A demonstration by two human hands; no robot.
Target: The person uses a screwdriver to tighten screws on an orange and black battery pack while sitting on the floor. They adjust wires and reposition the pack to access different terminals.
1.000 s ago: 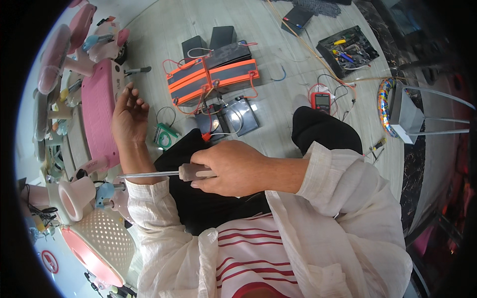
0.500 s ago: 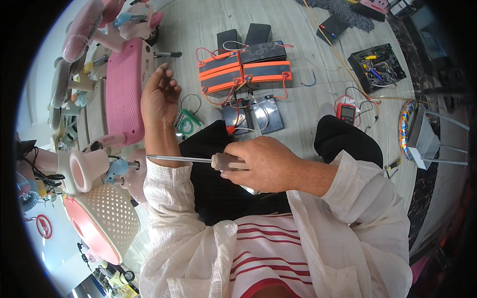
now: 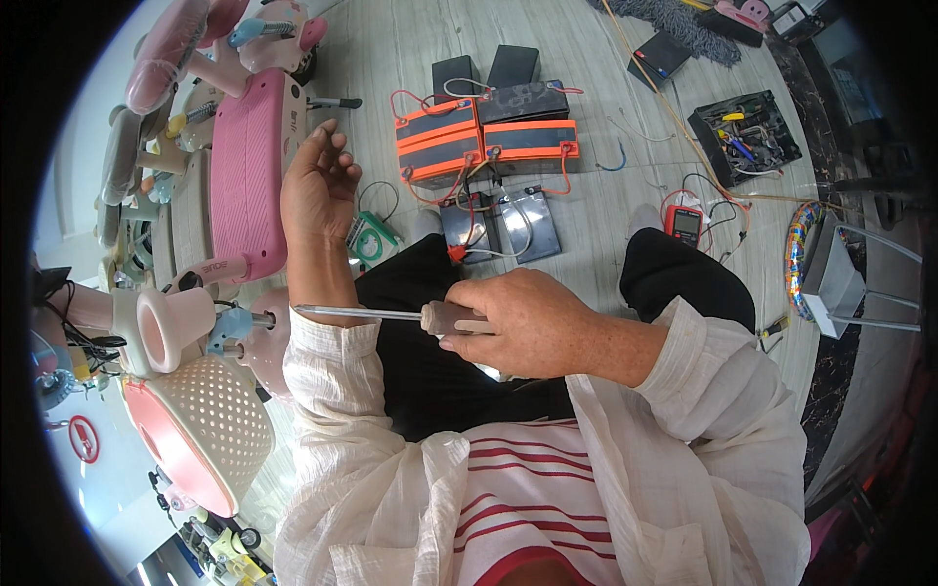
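Screwdriver [image 3: 391, 314]: shiny metal shaft, matt handle.

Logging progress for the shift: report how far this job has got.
Done: batteries sit out on the floor, wires attached. In hand: right hand grips a screwdriver, shaft pointing left; left hand is raised, empty, beside the pink scooter. Left: the scooter still lies on its side.

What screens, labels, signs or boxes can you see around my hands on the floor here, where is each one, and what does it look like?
Red handheld meter: on the floor to the right, small grey screen.
Round red-and-white sign: far left edge, a ringed disc.
White label strip: lower end of the pink plastic panel, by the left hand.
Black open-topped box: upper right, holding coloured tools.
The right hand holds a grey-handled screwdriver, which carries no label.
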